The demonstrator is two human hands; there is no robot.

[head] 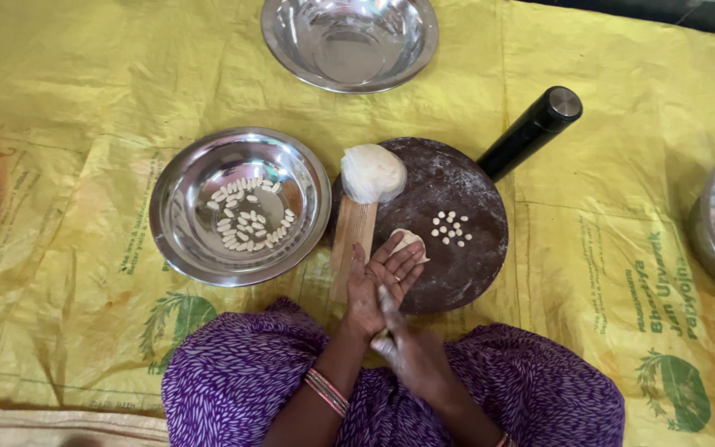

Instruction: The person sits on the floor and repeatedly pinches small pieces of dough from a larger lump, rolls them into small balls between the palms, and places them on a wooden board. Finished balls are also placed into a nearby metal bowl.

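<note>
I see the left hand (381, 280) palm up w/ fingers spread flat, lying over the near-left edge of the round dark board (448, 248). The right hand (403, 343) is blurred, laid across the heel of the left palm; can't tell if it pinches anything or just presses.

A small piece of dough (410, 241) shows just past the left fingertips, pale cream, soft-looking, irregular edge, resting on the board and touching or nearly touching the fingers. Can't tell which.

Further back on the board's left rim sits the big dough lump (371, 172), whitish, smooth, rounded, w/ a slight sheen, sitting on the top end of a ridged wooden block (352, 240) that leans along the board's left side.

Right of centre on the board is a cluster of tiny dough pellets (450, 228), off-white, roughly oval, close together but mostly apart from each other. Board surface is brown-black, floury smears on it.

Left of the board, just beside it, a steel bowl (177, 240) holds many shaped dough bits (248, 217), same pale colour, elongated, scattered across the bottom.

A black cylinder w/ metal cap (531, 132) lies angled at the board's far-right edge. An empty-looking steel bowl (291, 50) sits at the top, and another steel vessel (709, 223) is cut off at the right edge. All of it rests on a yellow woven sheet (68, 108). Purple patterned cloth (242, 372) covers the knees.
</note>
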